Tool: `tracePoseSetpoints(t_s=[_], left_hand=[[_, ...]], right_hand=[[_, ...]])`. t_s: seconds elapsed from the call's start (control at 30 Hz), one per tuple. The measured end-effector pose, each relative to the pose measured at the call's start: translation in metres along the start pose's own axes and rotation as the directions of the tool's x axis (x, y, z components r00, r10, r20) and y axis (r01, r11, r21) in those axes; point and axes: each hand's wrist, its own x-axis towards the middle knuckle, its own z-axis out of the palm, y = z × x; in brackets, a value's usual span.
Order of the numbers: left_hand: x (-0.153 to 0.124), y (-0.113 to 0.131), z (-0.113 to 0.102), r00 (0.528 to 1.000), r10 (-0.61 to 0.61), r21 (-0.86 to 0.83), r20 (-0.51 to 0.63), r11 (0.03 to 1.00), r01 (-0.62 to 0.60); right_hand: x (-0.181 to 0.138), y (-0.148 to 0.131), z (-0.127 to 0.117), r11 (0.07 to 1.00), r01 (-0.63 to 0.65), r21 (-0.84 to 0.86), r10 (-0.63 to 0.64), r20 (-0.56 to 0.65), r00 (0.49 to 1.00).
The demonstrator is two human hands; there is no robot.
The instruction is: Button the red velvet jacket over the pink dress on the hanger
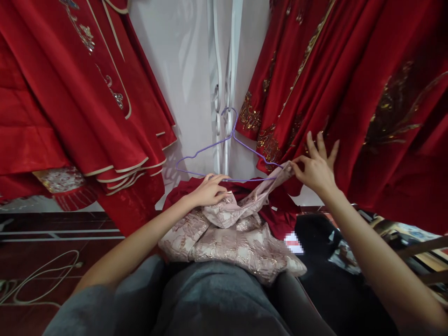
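A pink brocade garment with a shiny woven pattern lies bunched across my lap. My left hand is closed on its upper edge, with the fingers by the bottom bar of a purple hanger. Out to the right, my right hand pinches a narrow pink part of the garment between thumb and forefinger, the other fingers spread. That part is drawn up over the hanger's right end. The hanger's hook is up by the white cabinet handles. Dark red cloth lies under and behind the garment.
Red embroidered garments hang on the left and on the right, flanking white cabinet doors. A pale cable is coiled on the dark red floor at left. Black material and assorted items are at lower right.
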Motion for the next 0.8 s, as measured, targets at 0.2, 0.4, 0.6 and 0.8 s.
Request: tracePoseSetpoints(t_s=[0.2,0.4,0.6,0.8], left_hand=[[0.004,0.009,0.001,1.0,-0.006,-0.023,0.008,1.0,0.007],[0.007,0.013,0.009,1.0,-0.016,-0.042,-0.025,0.999,0.015],[0.007,0.01,0.005,0.999,-0.021,-0.082,-0.038,0.996,0.018],[-0.011,-0.025,-0.023,0.93,-0.2,-0.054,-0.309,0.98,0.193]], right_hand=[[0.035,-0.03,-0.001,0.989,0.098,0.109,-0.097,-0.011,0.995],[0.049,-0.061,0.017,0.977,0.031,0.211,-0.025,-0.035,0.999],[0.037,-0.06,0.043,0.856,-0.198,0.477,0.118,0.193,0.974],[0.032,-0.064,0.035,0.78,-0.235,0.58,0.131,0.215,0.968]])
